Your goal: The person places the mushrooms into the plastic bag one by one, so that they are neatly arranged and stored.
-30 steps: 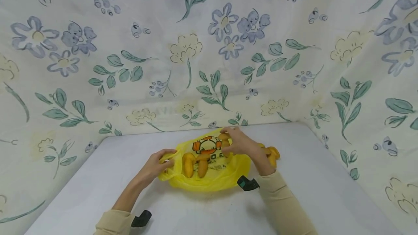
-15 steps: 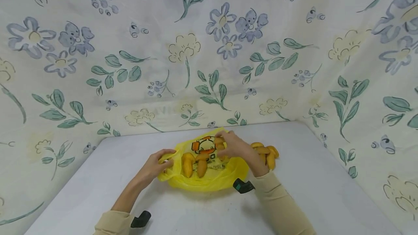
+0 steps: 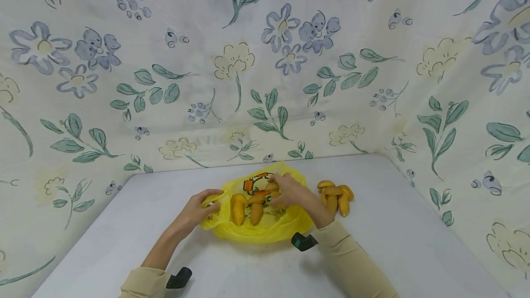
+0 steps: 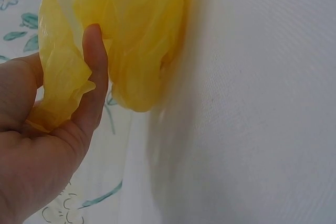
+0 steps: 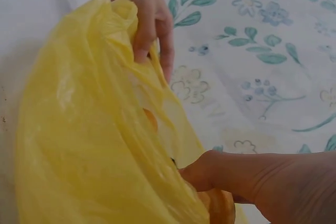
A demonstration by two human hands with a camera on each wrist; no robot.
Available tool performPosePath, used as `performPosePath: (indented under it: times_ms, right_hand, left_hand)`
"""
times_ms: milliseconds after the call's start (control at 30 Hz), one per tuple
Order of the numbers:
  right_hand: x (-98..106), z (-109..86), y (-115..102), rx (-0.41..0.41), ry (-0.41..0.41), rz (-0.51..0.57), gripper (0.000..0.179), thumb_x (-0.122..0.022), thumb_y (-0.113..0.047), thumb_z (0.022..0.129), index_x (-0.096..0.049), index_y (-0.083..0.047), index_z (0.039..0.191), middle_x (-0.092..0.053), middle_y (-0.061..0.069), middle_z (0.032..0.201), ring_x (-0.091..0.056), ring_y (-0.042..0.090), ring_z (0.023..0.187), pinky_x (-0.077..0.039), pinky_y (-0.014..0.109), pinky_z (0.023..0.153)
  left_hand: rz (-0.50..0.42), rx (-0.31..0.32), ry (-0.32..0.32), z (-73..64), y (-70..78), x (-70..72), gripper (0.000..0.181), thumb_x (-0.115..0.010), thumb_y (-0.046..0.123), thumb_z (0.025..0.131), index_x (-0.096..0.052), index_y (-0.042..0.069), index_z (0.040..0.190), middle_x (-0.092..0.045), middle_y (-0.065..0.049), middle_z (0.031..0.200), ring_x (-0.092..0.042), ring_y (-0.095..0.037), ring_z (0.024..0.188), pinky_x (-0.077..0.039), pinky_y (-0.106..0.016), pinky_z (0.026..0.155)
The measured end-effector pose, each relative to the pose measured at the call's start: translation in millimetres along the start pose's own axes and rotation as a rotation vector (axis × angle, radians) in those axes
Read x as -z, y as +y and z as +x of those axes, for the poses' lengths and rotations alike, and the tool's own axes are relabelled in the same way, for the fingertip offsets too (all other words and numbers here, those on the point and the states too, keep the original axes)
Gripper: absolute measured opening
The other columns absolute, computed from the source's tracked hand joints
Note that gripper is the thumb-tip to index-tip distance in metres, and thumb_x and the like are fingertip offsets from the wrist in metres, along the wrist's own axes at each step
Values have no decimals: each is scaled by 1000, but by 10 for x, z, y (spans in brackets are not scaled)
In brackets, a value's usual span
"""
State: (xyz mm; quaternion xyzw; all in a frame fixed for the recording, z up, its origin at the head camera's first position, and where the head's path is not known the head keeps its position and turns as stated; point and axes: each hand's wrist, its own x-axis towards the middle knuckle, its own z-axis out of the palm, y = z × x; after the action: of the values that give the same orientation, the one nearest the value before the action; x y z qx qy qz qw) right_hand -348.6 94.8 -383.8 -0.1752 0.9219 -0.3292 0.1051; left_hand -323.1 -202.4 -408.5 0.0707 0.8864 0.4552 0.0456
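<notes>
A yellow plastic bag [image 3: 265,236] with a cartoon print lies spread on the table, its mouth facing up toward the head camera. My left hand [image 3: 203,206] grips its left edge; in the left wrist view the crumpled film [image 4: 65,85] runs between thumb and fingers. Two orange-brown mushrooms, a left one [image 3: 238,210] and a right one [image 3: 256,215], lie side by side in the bag. Over the bag's right half, my right hand [image 3: 291,192] holds another mushroom [image 3: 271,188]. The right wrist view shows this mushroom [image 5: 223,207] under the thumb, partly behind the yellow film.
Several more mushrooms [image 3: 332,192] lie in a small heap on the white table [image 3: 256,275], right of the bag. A floral cloth [image 3: 265,82] rises behind the table and along its sides. Dark wrist devices show below each hand.
My right hand has moved left and slightly down over the bag with its mushroom, nearer the two lying there. More of the right-hand heap shows. The left hand keeps its place on the bag.
</notes>
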Motion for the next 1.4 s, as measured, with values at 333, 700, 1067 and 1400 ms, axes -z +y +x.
performPosePath:
  times_ms: [333,700,1067,1400]
  right_hand:
    - [-93,6,12,39,3,-57,63,-77,-21,83,-48,-14,138,-45,21,132,-52,22,95,-49,38,84]
    - [-147,24,23,45,-2,-64,62,-76,-20,83,-48,-12,138,-41,24,139,-53,22,96,-49,37,82]
    - [-173,36,3,17,0,-71,60,-76,-19,83,-49,-14,136,-38,25,144,-54,21,92,-49,35,79]
    - [-209,50,13,8,-7,-75,61,-75,-19,85,-47,-15,139,-40,24,143,-54,20,90,-48,34,78]
  left_hand:
    - [-4,-6,-3,10,-9,2,46,-60,16,94,-51,8,138,-47,-18,144,-52,-23,104,-49,-25,78]
    - [8,-5,-3,2,-11,-3,45,-60,16,94,-52,8,138,-47,-18,144,-51,-24,107,-49,-26,82]
    - [7,1,-2,-1,6,-13,45,-60,17,95,-51,9,138,-46,-18,145,-51,-24,108,-50,-28,83]
    - [-2,3,-1,1,-4,-14,45,-60,15,94,-52,8,138,-44,-19,147,-51,-25,108,-48,-26,80]
